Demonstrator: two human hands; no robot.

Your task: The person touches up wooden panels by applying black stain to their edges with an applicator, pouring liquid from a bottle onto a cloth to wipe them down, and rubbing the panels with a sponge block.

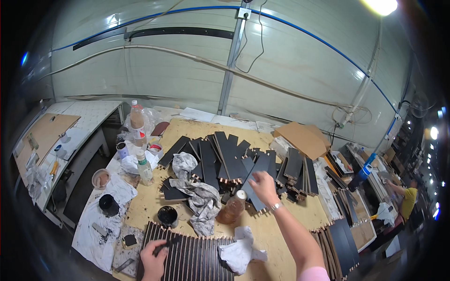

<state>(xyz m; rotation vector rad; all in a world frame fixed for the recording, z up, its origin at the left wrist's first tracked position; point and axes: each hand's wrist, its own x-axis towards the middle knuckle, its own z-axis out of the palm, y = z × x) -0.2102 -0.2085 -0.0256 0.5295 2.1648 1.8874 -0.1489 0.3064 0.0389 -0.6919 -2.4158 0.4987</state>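
My left hand (153, 260) is closed around a small black-stained piece (172, 241), whose exact kind I cannot make out. It is over a row of narrow black slats (194, 257) lying side by side at the front of the table. Farther right, my right hand (264, 188) has its fingers curled over a slanting black board (257, 201) at the front of a heaped pile of black boards (206, 161). A bottle of brown liquid (233, 208) stands left of the right wrist. Beyond the slats is a cup of black liquid (168, 216).
Crumpled stained rags (201, 199) lie mid-table, and a white cloth (241, 253) rests on the slats' right end. Bottles (144, 168) and a black pot (108, 205) stand left. A cardboard box (303, 140) is behind the boards. At far right, a person (407, 201) works.
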